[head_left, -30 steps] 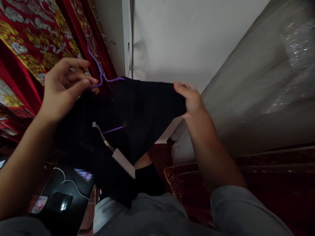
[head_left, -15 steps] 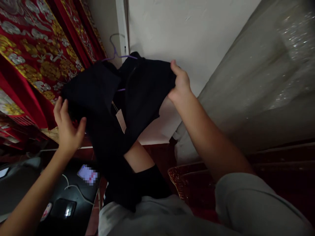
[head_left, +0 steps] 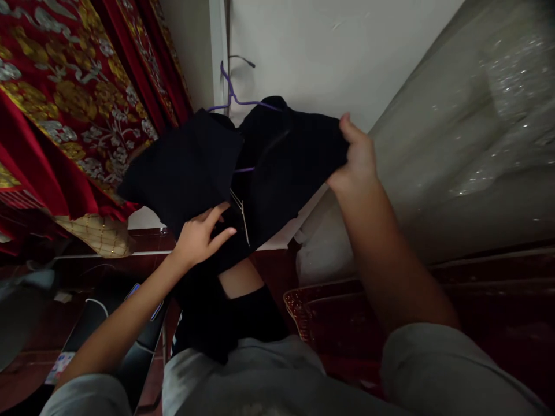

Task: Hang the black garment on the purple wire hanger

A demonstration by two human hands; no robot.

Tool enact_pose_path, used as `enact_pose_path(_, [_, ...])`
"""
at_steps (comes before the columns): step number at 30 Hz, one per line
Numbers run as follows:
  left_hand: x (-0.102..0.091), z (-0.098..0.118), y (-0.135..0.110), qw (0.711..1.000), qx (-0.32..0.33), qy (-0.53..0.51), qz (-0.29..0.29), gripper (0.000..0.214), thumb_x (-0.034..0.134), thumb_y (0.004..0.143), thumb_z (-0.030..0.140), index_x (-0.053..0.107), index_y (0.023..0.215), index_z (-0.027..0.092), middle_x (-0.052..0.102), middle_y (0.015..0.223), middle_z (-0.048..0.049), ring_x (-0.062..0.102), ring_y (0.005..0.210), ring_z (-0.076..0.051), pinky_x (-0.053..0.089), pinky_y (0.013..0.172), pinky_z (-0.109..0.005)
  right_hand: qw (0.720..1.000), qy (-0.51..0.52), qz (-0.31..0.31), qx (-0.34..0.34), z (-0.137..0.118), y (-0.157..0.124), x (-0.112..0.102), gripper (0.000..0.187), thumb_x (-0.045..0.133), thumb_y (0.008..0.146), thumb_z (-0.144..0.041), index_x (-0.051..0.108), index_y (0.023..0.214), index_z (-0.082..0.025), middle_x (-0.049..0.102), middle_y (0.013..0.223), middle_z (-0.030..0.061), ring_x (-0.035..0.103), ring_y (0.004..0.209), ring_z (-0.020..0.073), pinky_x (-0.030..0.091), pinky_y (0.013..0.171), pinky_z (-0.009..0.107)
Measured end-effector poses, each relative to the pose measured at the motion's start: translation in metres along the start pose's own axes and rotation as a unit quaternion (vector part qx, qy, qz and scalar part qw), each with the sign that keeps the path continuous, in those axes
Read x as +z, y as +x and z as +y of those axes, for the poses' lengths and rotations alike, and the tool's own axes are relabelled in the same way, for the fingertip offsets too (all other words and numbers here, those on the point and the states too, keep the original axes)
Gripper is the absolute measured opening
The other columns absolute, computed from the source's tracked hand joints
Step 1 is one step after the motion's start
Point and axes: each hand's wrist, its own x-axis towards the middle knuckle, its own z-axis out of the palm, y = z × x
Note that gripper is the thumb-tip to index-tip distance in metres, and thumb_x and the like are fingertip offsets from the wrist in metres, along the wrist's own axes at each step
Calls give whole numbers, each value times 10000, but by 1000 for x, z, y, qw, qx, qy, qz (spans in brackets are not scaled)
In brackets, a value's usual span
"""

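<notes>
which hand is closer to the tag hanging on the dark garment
Left. The left hand is just left of the tag, thumb and forefinger pointing toward it; the right hand is farther off, up and to the right, gripping the dark garment.

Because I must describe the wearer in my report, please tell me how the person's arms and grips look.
The left grip and the right grip are bare hands; no glove, ring or watch shows. The forearms are bare too. Short, plain grey fabric sleeves cover both upper arms, without visible markings or cables.
</notes>
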Motion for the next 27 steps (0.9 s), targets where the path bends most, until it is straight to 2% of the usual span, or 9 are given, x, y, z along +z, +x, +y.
enact_pose_path(4, [17,10,19,987,-45,-124,92,253,635,1003,451,681,1032,204,731,914,-62,670,748,-194,506,690,-310,997,12,-32,71,-11,-21,-2,487,612,867,-748,678,895,-266,724,908,82,667,1135,320,588,945,557])
enact_pose_path(9, [42,24,19,949,-76,-223,210,221,564,996,235,628,789,191,639,793,-32,621,768,-170,488,727,-286,993,26,93,62,6,-35,7,451,620,869,-704,667,935,-261,733,1057,83,678,1168,304,602,941,522])
enact_pose_path(11, [52,25,13,927,-112,-258,248,199,571,981,224,599,787,190,620,808,-26,616,796,-166,479,723,-272,987,36,144,57,22,-40,12,445,630,856,-688,653,958,-256,729,1124,82,683,1170,289,597,955,505])
enact_pose_path(13, [61,20,10,905,-159,-292,267,109,657,955,283,593,922,201,645,919,-38,635,841,-167,488,715,-261,985,36,161,58,38,-44,16,456,615,850,-696,642,970,-257,721,1165,83,680,1193,280,596,958,495])
enact_pose_path(16, [68,3,18,885,-218,-291,291,449,838,831,359,538,1136,222,651,1017,-50,642,818,-164,489,673,-252,987,20,149,60,53,-47,19,455,567,861,-712,638,984,-280,712,1196,77,663,1229,273,598,944,491])
enact_pose_path(17, [68,-4,23,884,-222,-282,300,455,846,825,365,542,1131,219,647,985,-42,634,798,-159,485,673,-253,988,14,139,65,55,-46,18,446,556,867,-712,640,988,-290,710,1197,75,659,1231,274,599,935,494])
enact_pose_path(20, [67,-17,36,877,-191,-303,320,239,729,924,379,579,895,195,601,818,-13,594,760,-144,477,703,-255,989,3,117,88,53,-41,11,424,545,883,-704,649,991,-307,708,1177,76,655,1220,278,601,903,497])
enact_pose_path(23, [66,-10,31,833,-197,-400,329,306,671,949,407,581,760,184,578,740,-5,558,700,-125,465,655,-239,990,-19,113,79,43,-41,2,402,602,870,-666,651,999,-289,693,1177,71,642,1229,268,596,903,463])
enact_pose_path(27, [65,20,-3,762,-277,-486,326,367,739,873,473,576,696,196,474,610,37,447,513,-91,390,459,-211,979,-118,163,39,29,-90,8,507,796,764,-551,631,1160,-281,624,1341,61,568,1324,248,508,1076,469])
